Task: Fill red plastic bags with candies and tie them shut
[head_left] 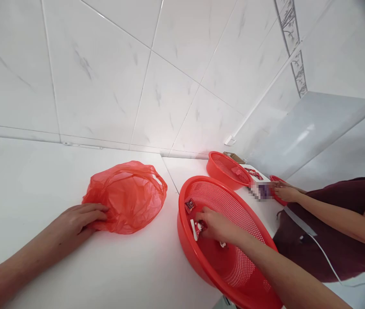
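A red plastic bag (131,199) lies spread with its mouth open on the white table. My left hand (84,218) is closed on the bag's near left edge, fingers over the rim. Inside a large red perforated basket (185,253), my right hand (213,223) has its fingers pinched on a small red-and-white packet (196,229). Another small dark red packet (189,206) rests against the basket's left inner wall. Partly under my right hand, a further small piece (223,244) shows on the basket floor; its kind is hidden.
Behind stands a second red basket (229,171), with red packets (253,173) beyond it. To the right, a co-worker's hands (284,191) work near another red basket (277,179). A tiled wall (105,77) bounds the table (34,180) at the back. A white cable (327,259) hangs beside the co-worker.
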Demonstrator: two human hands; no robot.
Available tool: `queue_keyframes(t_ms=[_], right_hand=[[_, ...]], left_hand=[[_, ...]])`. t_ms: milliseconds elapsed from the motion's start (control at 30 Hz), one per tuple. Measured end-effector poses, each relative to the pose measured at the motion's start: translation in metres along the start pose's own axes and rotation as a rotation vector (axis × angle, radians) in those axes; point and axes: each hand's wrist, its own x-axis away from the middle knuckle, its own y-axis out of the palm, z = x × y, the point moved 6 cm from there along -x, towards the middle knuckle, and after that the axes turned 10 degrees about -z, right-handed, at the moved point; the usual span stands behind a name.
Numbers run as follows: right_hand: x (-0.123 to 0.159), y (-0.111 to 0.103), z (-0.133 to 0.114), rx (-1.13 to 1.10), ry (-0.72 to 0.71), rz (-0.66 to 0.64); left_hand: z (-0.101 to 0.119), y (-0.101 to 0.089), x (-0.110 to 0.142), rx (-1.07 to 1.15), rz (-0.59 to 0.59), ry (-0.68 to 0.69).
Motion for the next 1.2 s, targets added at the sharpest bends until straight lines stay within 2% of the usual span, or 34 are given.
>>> queue_keyframes(t_ms=[100,167,233,333,400,500,567,633,700,767,867,933,1067,1133,1200], right_hand=[[0.012,-0.025,-0.002,-0.061,-0.014,0.117],[0.023,-0.042,-0.013,-0.136,-0.054,0.199],[0.033,-0.054,-0.038,-0.196,-0.144,0.225],[0.038,-0.062,-0.092,-0.222,-0.317,0.186],[0.03,-0.061,-0.129,-0.198,-0.417,0.135],[0.003,-0.057,-0.172,-0.104,-0.531,0.076],[-0.019,-0.058,-0.185,-0.029,-0.541,0.096],[-0.033,-0.065,-0.185,0.015,-0.495,0.166],[-0.034,-0.076,-0.176,0.022,-0.439,0.27],[-0.022,-0.087,-0.157,0.007,-0.368,0.382],[-0.002,-0.092,-0.11,0.036,-0.162,0.45],[0.007,-0.084,-0.069,0.129,0.018,0.386],[0.015,-0.047,0.023,0.33,0.353,0.126],[0.017,-0.021,0.057,0.278,0.399,-0.028],[0.018,0.002,0.074,0.19,0.387,-0.15]], left_hand=[[0.002,0.0,0.0,0.006,-0.006,-0.003],[0.007,-0.003,0.001,0.007,0.011,-0.005],[0.014,-0.008,0.002,0.013,0.025,0.015],[0.024,-0.014,0.003,0.024,0.039,0.053],[0.028,-0.017,0.004,0.034,0.041,0.076],[0.032,-0.02,0.005,0.073,0.039,0.105],[0.033,-0.022,0.005,0.103,0.035,0.106],[0.035,-0.023,0.005,0.128,0.035,0.107],[0.036,-0.024,0.005,0.155,0.031,0.125],[0.036,-0.023,0.004,0.17,0.033,0.136],[0.033,-0.023,0.003,0.182,0.035,0.138],[0.032,-0.022,0.003,0.196,0.029,0.141],[0.028,-0.019,0.002,0.205,0.008,0.115],[0.026,-0.017,0.002,0.191,-0.001,0.097],[0.027,-0.016,0.001,0.175,-0.008,0.097]])
